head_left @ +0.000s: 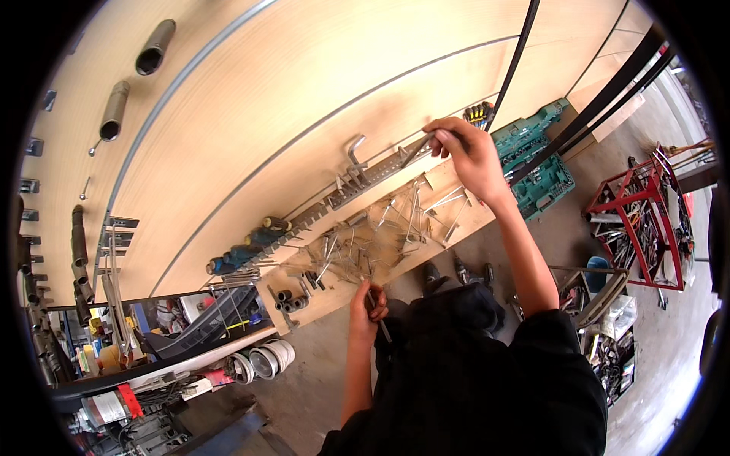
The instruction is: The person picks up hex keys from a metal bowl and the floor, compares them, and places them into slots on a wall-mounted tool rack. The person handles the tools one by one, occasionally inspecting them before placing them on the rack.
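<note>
A hex key (420,147) is pinched in the right hand (470,156) and held at the slotted wall rack (365,176), where only a few keys are hung. The left hand (366,305) is closed on another key at the shelf edge. Most keys (380,235) are left heaped on the wooden shelf (471,220). Single sizes cannot be made out.

Bright, even daylight in a strongly curved fisheye view.

The pale wooden wall panel (304,91) is evenly lit, without harsh glare; the strongest brightness lies far right of it, on the concrete floor (669,334), which looks washed out. Below the panel, the person's dark clothing stays deep and detail-poor. Straight grooves in the panel bend toward the rim, and a black vignette rings the picture. Focus is fairly sharp centrally, softer outward.
</note>
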`<action>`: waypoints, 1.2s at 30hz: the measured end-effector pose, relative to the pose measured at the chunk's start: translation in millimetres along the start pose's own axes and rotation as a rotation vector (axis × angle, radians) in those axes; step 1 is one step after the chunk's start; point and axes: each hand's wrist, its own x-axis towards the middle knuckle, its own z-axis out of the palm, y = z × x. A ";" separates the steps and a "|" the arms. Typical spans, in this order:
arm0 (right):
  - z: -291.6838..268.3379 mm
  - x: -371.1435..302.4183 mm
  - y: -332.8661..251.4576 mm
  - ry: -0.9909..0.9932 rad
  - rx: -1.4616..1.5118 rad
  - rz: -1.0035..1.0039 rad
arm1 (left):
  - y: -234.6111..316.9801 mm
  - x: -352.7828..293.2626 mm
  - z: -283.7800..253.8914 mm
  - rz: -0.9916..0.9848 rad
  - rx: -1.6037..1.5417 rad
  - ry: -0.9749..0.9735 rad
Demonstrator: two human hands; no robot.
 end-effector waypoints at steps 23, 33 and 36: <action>29.5 -45.2 -67.7 -0.496 1.123 0.090 | 66.0 -93.0 147.1 0.587 0.226 -0.503; 50.2 -26.6 -81.3 -0.711 1.122 0.022 | 61.8 -91.0 154.7 0.642 0.239 -0.589; 56.5 -26.7 -86.0 -0.748 1.157 0.037 | 61.3 -89.3 153.1 0.699 0.280 -0.642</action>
